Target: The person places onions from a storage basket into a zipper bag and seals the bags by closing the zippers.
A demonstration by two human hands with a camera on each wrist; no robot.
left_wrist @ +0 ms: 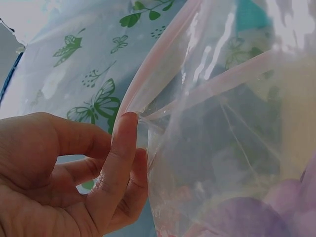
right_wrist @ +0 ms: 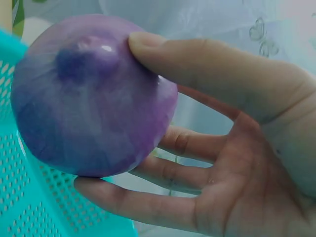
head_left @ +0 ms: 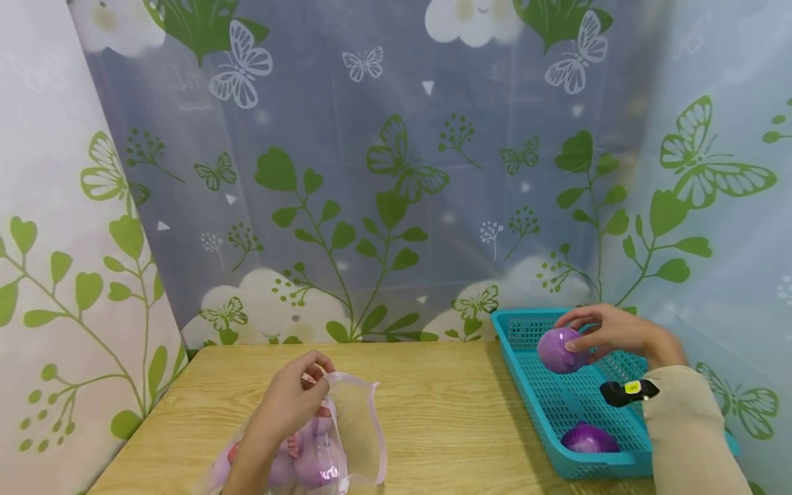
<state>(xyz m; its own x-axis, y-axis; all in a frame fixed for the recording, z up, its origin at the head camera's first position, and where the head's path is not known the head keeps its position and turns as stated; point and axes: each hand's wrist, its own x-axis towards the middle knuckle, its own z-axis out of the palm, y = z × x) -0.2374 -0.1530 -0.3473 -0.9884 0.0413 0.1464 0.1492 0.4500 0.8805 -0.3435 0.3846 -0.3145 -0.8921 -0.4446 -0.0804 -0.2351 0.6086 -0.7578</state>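
My right hand [head_left: 609, 335] holds a glossy purple onion [head_left: 559, 350] above the turquoise basket [head_left: 597, 469]. In the right wrist view, the thumb presses near the onion's pointed nub and the fingers spread along its far side. A darker purple onion [head_left: 589, 438] lies at the near end of the basket. On the left, my left hand [head_left: 293, 392] pinches the pink-trimmed rim of a clear plastic bag [left_wrist: 212, 143] between thumb and fingers. The bag's mouth gapes toward the right, and several purple round things [head_left: 318, 464] sit inside, partly behind the hand and forearm.
The wooden table [head_left: 433, 412] runs between bag and basket. Patterned curtains [head_left: 402, 172] hang behind it and along both sides, close to the basket's right side. A black strap-like device [head_left: 628, 392] sits at the right wrist, by the beige sleeve [head_left: 687, 426].
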